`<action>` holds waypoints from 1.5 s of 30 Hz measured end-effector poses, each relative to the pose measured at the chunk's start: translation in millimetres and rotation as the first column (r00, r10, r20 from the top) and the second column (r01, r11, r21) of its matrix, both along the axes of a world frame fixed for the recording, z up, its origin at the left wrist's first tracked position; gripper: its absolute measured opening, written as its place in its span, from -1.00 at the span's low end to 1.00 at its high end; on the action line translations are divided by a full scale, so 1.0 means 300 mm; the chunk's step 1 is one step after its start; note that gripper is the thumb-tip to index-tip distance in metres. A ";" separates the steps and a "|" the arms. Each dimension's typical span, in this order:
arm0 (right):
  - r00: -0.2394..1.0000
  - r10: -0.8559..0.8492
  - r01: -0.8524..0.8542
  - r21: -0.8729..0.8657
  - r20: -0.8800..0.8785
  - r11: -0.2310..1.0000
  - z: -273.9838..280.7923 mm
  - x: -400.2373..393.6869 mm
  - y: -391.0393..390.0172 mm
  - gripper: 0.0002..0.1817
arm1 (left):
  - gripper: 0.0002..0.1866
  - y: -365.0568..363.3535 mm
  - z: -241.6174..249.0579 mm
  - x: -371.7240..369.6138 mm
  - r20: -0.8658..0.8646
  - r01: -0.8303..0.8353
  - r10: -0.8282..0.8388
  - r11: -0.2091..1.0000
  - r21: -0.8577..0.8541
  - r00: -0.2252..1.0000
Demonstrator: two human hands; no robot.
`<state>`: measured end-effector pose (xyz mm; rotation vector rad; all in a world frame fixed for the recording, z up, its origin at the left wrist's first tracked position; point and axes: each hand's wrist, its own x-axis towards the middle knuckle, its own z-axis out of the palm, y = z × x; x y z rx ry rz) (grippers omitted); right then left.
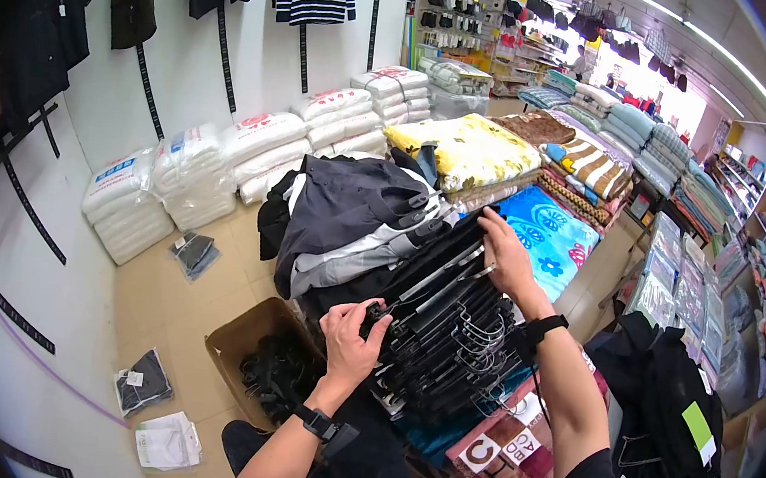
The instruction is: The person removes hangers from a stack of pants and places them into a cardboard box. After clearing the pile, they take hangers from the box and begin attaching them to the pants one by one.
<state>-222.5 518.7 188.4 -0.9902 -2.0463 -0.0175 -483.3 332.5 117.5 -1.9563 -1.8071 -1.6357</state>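
Note:
A black clip hanger [439,279] with a thin metal bar stretches between my two hands, over a pile of black hangers [435,364] with metal hooks. My left hand [350,339] pinches the black clip at its near end. At the far end, my right hand [506,255] has its fingers closed, with dark cloth beside the fingertips; the exact grip there is partly hidden. Just beyond lies a heap of dark grey, white and black garments [349,204], some with black hanger clips on them. A blue patterned blanket [550,232] is next to my right hand.
A cardboard box [240,336] with black hangers inside stands on the floor at left. Packaged garments [193,253] lie on the tiles. Plastic-wrapped bundles [268,140] line the wall. Folded blankets [465,150] are stacked ahead. Black clothes [655,385] hang at right.

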 end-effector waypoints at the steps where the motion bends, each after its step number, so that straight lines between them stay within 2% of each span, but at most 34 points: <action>1: 0.998 -0.011 0.009 -0.036 -0.062 0.999 0.012 0.004 0.011 -0.63 | -0.66 -0.001 0.004 0.001 0.007 -0.007 0.007 1.000 -0.011 1.000; 2: 0.998 -0.011 0.009 -0.033 -0.060 0.999 0.014 0.022 0.038 -0.63 | -0.67 0.000 0.006 0.004 0.014 -0.014 0.015 1.000 -0.021 1.000; 4: 0.994 -0.053 0.058 -0.055 0.095 0.997 0.026 0.053 0.078 -0.52 | -0.66 -0.001 0.002 0.008 0.031 -0.021 0.022 0.999 -0.035 0.999; 5: 0.999 -0.022 0.032 -0.238 0.046 0.971 0.030 0.069 0.094 -0.46 | -0.64 0.001 0.003 0.006 0.046 -0.027 0.030 0.998 -0.050 0.999; 6: 0.999 -0.022 0.032 -0.238 0.045 0.971 0.051 0.073 0.092 -0.46 | -0.64 0.001 0.008 0.007 0.045 -0.027 0.030 0.998 -0.049 0.999; 8: 0.987 -0.036 0.075 -0.250 0.156 0.965 0.079 0.082 0.084 -0.49 | -0.63 -0.004 0.013 0.016 0.047 -0.037 0.038 0.999 -0.013 0.998; 9: 0.978 -0.033 0.071 -0.179 0.204 0.981 0.087 0.082 0.078 -0.49 | -0.63 -0.003 0.010 0.017 0.049 -0.037 0.038 0.999 -0.019 0.998; 10: 0.978 -0.033 0.071 -0.185 0.204 0.980 0.094 0.080 0.074 -0.49 | -0.63 -0.002 0.007 0.016 0.070 -0.036 0.038 0.999 -0.036 0.997; 12: 0.940 -0.103 0.176 -0.202 0.326 0.963 0.120 0.080 0.063 -0.47 | -0.63 0.000 0.000 0.013 0.087 -0.031 0.035 0.998 -0.054 0.996; 13: 0.942 -0.091 0.125 -0.087 0.322 0.988 0.109 0.083 0.070 -0.52 | -0.63 0.000 -0.003 0.009 0.080 -0.026 0.032 0.997 -0.068 0.996; 14: 0.943 -0.091 0.126 -0.090 0.320 0.988 0.115 0.084 0.072 -0.52 | -0.63 0.000 -0.004 0.006 0.073 -0.023 0.029 0.996 -0.082 0.997; 16: 0.865 -0.097 0.186 -0.135 0.492 0.973 0.133 0.088 0.083 -0.55 | -0.64 -0.001 -0.005 0.009 0.060 -0.022 0.026 0.997 -0.072 0.998; 17: 0.840 -0.130 0.154 -0.002 0.526 0.988 0.125 0.093 0.094 -0.64 | -0.65 -0.002 -0.004 0.011 0.049 -0.019 0.022 0.998 -0.061 0.999; 18: 0.842 -0.136 0.164 -0.007 0.522 0.986 0.128 0.089 0.107 -0.64 | -0.65 -0.004 -0.003 0.011 0.042 -0.010 0.013 0.998 -0.065 0.999; 20: 0.657 -0.200 0.246 0.044 0.727 0.968 0.142 0.083 0.137 -0.71 | -0.66 -0.007 0.001 0.020 -0.023 -0.026 0.025 0.999 -0.031 0.999; 21: 0.645 -0.222 0.150 0.164 0.731 0.975 0.137 0.087 0.149 -0.78 | -0.65 -0.007 0.006 0.020 -0.028 -0.020 0.019 0.999 -0.047 0.999; 22: 0.612 -0.240 0.156 0.183 0.753 0.971 0.145 0.066 0.150 -0.90 | -0.65 -0.007 0.011 0.016 -0.032 -0.017 0.015 0.998 -0.062 0.999; 23: 0.593 -0.250 0.185 0.173 0.766 0.967 0.152 0.043 0.147 -0.94 | -0.63 0.001 0.015 0.011 -0.013 -0.004 0.003 0.996 -0.085 1.000; 24: 0.573 -0.256 0.211 0.162 0.778 0.964 0.159 0.020 0.139 -0.87 | -0.62 0.002 0.022 0.011 -0.004 -0.004 0.004 0.994 -0.106 1.000; 27: 0.583 -0.254 0.184 0.179 0.771 0.966 0.141 0.001 0.151 -0.82 | -0.61 0.000 0.028 0.007 0.003 0.003 -0.002 0.991 -0.133 1.000; 31: 0.575 -0.243 0.157 0.185 0.782 0.970 0.139 0.003 0.149 -0.82 | -0.62 -0.002 0.027 0.006 0.011 0.017 -0.016 0.996 -0.093 1.000; 33: 0.525 -0.230 0.147 0.179 0.820 0.973 0.153 0.014 0.133 -0.81 | -0.64 -0.004 0.023 0.012 0.000 0.024 -0.024 0.996 -0.084 1.000; 36: 0.500 -0.248 0.192 0.174 0.830 0.966 0.158 0.019 0.122 -0.79 | -0.67 -0.005 0.021 0.017 -0.047 -0.008 0.004 0.997 -0.074 0.999; 40: 0.499 -0.290 0.135 0.258 0.816 0.957 0.150 0.026 0.125 -0.78 | -0.69 -0.009 0.025 0.022 -0.054 -0.007 0.003 0.997 -0.075 0.999; 41: 0.468 -0.286 0.150 0.244 0.836 0.958 0.151 0.020 0.126 -0.80 | -0.69 -0.009 0.023 0.022 -0.049 -0.004 0.000 0.998 -0.067 0.999; 45: 0.471 -0.252 0.141 0.210 0.845 0.967 0.158 0.027 0.116 -0.83 | -0.70 0.001 0.009 0.022 -0.013 -0.013 0.012 0.998 -0.066 1.000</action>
